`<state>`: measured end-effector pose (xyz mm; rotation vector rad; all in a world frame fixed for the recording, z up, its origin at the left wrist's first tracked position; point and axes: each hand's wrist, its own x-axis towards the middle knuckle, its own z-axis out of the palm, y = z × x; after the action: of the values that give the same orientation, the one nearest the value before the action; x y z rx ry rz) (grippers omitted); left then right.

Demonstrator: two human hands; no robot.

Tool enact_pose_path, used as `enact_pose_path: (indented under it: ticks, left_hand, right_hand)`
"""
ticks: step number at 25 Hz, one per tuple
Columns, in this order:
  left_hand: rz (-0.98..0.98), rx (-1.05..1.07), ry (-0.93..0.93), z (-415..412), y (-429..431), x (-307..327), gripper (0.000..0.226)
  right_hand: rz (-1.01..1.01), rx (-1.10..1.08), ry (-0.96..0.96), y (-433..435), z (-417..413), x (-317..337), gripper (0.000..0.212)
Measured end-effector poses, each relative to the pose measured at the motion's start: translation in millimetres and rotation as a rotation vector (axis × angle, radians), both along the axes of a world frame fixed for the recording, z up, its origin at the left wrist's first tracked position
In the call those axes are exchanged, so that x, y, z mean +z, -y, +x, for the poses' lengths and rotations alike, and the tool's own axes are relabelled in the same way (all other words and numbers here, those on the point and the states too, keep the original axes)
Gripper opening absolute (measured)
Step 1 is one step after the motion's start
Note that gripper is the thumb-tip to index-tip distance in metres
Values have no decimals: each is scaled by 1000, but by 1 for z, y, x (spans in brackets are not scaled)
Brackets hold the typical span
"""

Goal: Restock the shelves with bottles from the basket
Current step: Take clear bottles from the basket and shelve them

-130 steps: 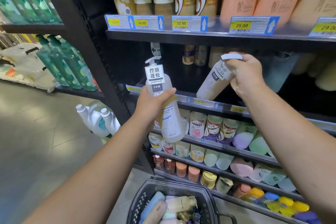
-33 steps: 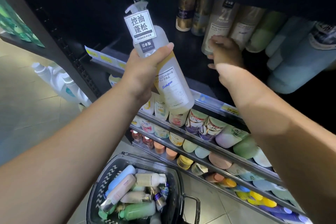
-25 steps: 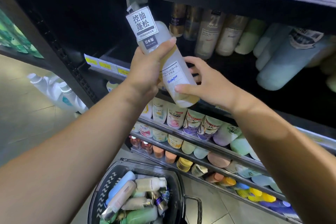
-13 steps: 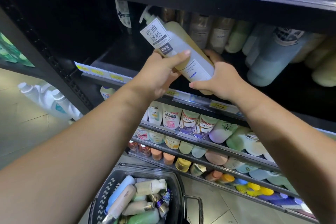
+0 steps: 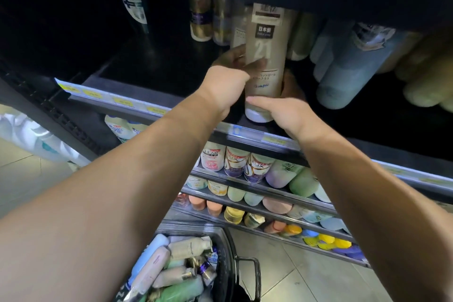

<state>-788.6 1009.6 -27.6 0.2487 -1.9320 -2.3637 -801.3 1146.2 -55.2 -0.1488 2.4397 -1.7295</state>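
The dark shelving is filling most of the view, and the middle shelf (image 5: pixel 152 64) is lying open and bare on its left half, with gold-banded bottles (image 5: pixel 201 19) standing at the far back and blue-grey bottles (image 5: pixel 343 76) crowding the right. Below, near the person's feet, the basket (image 5: pixel 228 260) is sitting on the floor, holding a heap of loose bottles (image 5: pixel 157 274) lying on their sides.

The tall bottle (image 5: pixel 266 61) is standing straight ahead of both hands, its long axis upright, at the near edge of the middle shelf just behind the price strip (image 5: pixel 272 141). Whether its base is resting on the shelf or hanging just above it cannot be told. Its top is reaching up close under the shelf above, so any push to the far side looks to be a level slide rather than a lift.

The left hand (image 5: pixel 228 86) is wrapping round the bottle's left side at mid-height, one finger crossing the front. The right hand (image 5: pixel 286 115) is clasping it lower down, the thumb lying across the front near the base; this hand is the nearer one.

The bottle is showing a beige round body, a white foot, a small dark square label up high, a pale "21" and a line of blue script below.
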Motion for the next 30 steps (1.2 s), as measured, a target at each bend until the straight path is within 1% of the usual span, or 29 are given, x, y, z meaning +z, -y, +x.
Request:
enact_pose_path:
  ticks: [2,5,8,11,14,17,20,22,25,28,30]
  left_hand:
    - [7,-33,2,-6,-5,-1,38]
    - [5,-21,-11,-10,-15,-2,35]
    - [-69,14,23,-15,-20,-3,35]
    - [-122,18,95,-13,-18,-4,39]
    - [-92,80,144,-10,-13,-11,27]
    - [-107,144,180,-21,-3,-21,36]
    - [-231,145,201,-37,8,-28,46]
    - [-293,123,185,-46,11,-30,53]
    - [-330,74,152,-56,12,-33,60]
    - [-354,30,111,-58,9,-34,54]
    - [-338,5,93,-59,9,-36,47]
  right_hand:
    - [-55,-50,-49,0,-6,-8,66]
    - [-48,-122,-72,0,-18,-9,72]
    - [-48,-185,-63,4,-29,-8,65]
    - [-25,-262,-79,10,-37,-7,72]
    - [-19,-266,-99,11,-49,-10,80]
    - [20,-257,-121,13,-62,-13,79]
    - [40,-295,-170,17,-78,-22,85]
    - [50,-298,-203,18,-85,-29,83]
    - [13,-324,-238,19,-89,-34,79]
    - [-7,-288,-271,19,-95,-40,67]
    - [-3,-281,-277,20,-99,-42,64]
